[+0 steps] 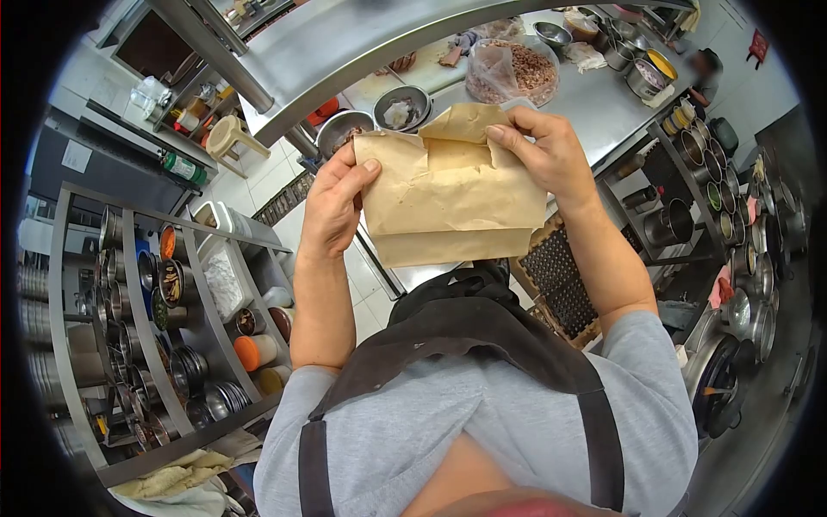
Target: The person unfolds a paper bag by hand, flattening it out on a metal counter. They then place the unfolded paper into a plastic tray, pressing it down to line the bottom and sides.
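A creased brown paper bag [457,202] is held up in front of my chest, with a torn or folded opening along its upper edge. My left hand [334,194] pinches its left side, thumb on the near face. At the upper right corner, my right hand [547,151] grips the paper between thumb and fingers. Just beyond the bag, a metal bowl [345,127] with dark food in it and another metal bowl [403,108] holding something in clear plastic stand on the steel counter [594,116].
A clear plastic bag of chopped meat [517,73] lies on the counter ahead. Metal shelves [172,370] with bowls and tubs stand on my left. Pots [672,222] fill a rack on my right. A person [705,76] is at the far right. A stool [231,136] stands far left.
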The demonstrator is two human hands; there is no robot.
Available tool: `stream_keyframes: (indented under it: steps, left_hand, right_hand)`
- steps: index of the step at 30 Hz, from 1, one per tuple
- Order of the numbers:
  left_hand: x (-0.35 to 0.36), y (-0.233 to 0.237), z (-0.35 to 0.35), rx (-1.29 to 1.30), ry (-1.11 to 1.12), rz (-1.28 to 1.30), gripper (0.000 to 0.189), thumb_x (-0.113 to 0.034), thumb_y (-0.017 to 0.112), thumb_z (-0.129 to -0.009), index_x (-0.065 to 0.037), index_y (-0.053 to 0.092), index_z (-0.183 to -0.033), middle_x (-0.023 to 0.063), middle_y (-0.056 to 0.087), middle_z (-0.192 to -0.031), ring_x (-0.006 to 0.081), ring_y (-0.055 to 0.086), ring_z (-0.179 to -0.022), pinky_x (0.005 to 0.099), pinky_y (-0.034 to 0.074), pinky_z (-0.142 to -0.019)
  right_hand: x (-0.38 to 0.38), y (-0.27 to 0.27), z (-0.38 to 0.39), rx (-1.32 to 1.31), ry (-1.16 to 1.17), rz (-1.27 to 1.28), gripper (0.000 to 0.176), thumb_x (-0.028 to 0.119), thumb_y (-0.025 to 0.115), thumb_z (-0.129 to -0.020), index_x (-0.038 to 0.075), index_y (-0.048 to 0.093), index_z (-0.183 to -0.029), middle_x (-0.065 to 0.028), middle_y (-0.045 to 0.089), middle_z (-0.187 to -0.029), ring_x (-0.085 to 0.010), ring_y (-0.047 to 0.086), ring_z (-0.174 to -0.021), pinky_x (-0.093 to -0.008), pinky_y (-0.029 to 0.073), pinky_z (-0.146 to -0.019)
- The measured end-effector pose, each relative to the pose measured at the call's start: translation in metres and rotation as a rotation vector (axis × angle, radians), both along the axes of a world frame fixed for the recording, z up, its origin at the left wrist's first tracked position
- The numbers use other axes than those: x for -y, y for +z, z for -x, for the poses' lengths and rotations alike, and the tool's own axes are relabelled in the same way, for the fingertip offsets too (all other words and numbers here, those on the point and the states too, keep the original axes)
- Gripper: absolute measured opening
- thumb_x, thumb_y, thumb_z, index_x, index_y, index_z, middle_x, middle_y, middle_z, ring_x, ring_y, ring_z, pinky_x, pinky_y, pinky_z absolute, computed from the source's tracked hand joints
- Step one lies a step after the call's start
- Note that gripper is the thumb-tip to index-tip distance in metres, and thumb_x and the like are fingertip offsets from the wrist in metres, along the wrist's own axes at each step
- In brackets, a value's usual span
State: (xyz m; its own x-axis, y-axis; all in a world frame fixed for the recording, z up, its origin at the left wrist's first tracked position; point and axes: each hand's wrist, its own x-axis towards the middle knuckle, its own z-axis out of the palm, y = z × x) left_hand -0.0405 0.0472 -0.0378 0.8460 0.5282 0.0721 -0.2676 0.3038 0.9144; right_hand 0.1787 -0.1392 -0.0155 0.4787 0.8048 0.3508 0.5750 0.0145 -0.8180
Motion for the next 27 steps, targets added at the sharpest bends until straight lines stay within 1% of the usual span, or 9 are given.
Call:
stream_keyframes:
  steps: [3,5,8,10,12,15,20,22,27]
  left_hand:
    - [-0.007,-0.004,0.008,-0.139,-0.023,-0.085,0.035,-0.012,0.063,-0.092,0.001,0.058,-0.124,0.0097,0.066,-0.118,0.0169,0.064,-0.106,0.0292,0.049,-0.090]
    - [-0.003,0.003,0.009,-0.152,0.263,-0.651,0.050,-0.014,0.070,-0.085,0.002,0.054,-0.129,0.0146,0.060,-0.129,0.0234,0.060,-0.116,0.0327,0.048,-0.093]
    - [0.015,0.041,0.006,-0.126,0.308,-1.214,0.061,-0.015,0.074,-0.079,0.002,0.050,-0.133,0.0194,0.054,-0.136,0.0320,0.055,-0.123,0.0374,0.047,-0.099]
    - [0.026,0.050,-0.009,-0.126,0.228,-1.419,0.047,-0.019,0.073,-0.080,0.001,0.061,-0.121,0.0233,0.063,-0.120,0.0388,0.060,-0.113,0.0407,0.051,-0.091]
    - [0.023,0.049,-0.022,-0.420,0.027,-1.249,0.028,-0.019,0.071,-0.082,0.000,0.069,-0.103,0.0210,0.069,-0.093,0.0358,0.068,-0.091,0.0401,0.053,-0.076]
    - [0.019,0.029,-0.027,-0.239,0.256,-1.096,0.019,-0.018,0.070,-0.085,0.000,0.071,-0.092,0.0185,0.068,-0.074,0.0313,0.068,-0.069,0.0384,0.051,-0.065]
    - [0.009,0.005,-0.019,-0.288,0.296,-0.866,0.021,-0.019,0.070,-0.087,0.000,0.072,-0.096,0.0166,0.069,-0.074,0.0186,0.063,-0.061,0.0309,0.049,-0.062]
    - [0.013,0.006,-0.021,-0.241,0.304,-0.792,0.021,-0.019,0.070,-0.088,0.001,0.072,-0.094,0.0139,0.069,-0.073,0.0150,0.062,-0.063,0.0295,0.048,-0.062]
    - [0.005,0.013,-0.029,-0.246,0.258,-0.964,0.027,-0.020,0.072,-0.084,0.000,0.070,-0.101,0.0142,0.072,-0.085,0.0213,0.065,-0.063,0.0326,0.050,-0.064]
  right_hand:
    - [-0.005,0.003,0.001,0.052,0.044,-0.056,0.019,0.017,0.072,-0.089,-0.001,0.069,-0.088,-0.0102,0.067,-0.074,-0.0185,0.060,-0.064,-0.0301,0.047,-0.061]
    - [-0.008,0.005,0.005,0.171,0.098,-0.118,0.018,0.017,0.073,-0.087,0.000,0.070,-0.088,-0.0095,0.067,-0.075,-0.0218,0.062,-0.066,-0.0320,0.049,-0.063]
    - [-0.018,0.008,0.015,0.365,0.203,-0.137,0.014,0.012,0.075,-0.083,-0.001,0.070,-0.086,-0.0083,0.067,-0.076,-0.0230,0.062,-0.067,-0.0309,0.048,-0.062]
    - [-0.025,0.009,0.024,0.379,0.240,-0.128,0.013,0.015,0.074,-0.083,0.002,0.073,-0.088,-0.0094,0.069,-0.083,-0.0285,0.065,-0.075,-0.0353,0.051,-0.067]
    - [-0.030,0.011,0.026,0.376,0.256,-0.172,0.019,0.016,0.075,-0.083,0.004,0.073,-0.097,-0.0093,0.070,-0.088,-0.0289,0.066,-0.081,-0.0348,0.052,-0.072]
    - [-0.023,0.016,0.024,0.408,0.003,-0.385,0.030,0.016,0.077,-0.082,0.003,0.070,-0.108,-0.0102,0.071,-0.095,-0.0286,0.068,-0.088,-0.0343,0.053,-0.078]
    - [0.007,-0.022,0.029,0.197,-0.156,-0.277,0.028,0.015,0.074,-0.087,-0.002,0.067,-0.108,-0.0124,0.071,-0.095,-0.0207,0.067,-0.087,-0.0319,0.051,-0.078]
    - [0.016,-0.028,0.026,-0.182,-0.130,0.001,0.021,0.015,0.070,-0.091,-0.004,0.069,-0.101,-0.0071,0.070,-0.085,-0.0122,0.062,-0.080,-0.0278,0.048,-0.072]
    - [0.008,-0.027,0.017,-0.311,-0.046,-0.163,0.023,0.018,0.068,-0.094,-0.004,0.070,-0.098,-0.0007,0.067,-0.077,-0.0076,0.057,-0.074,-0.0245,0.045,-0.068]
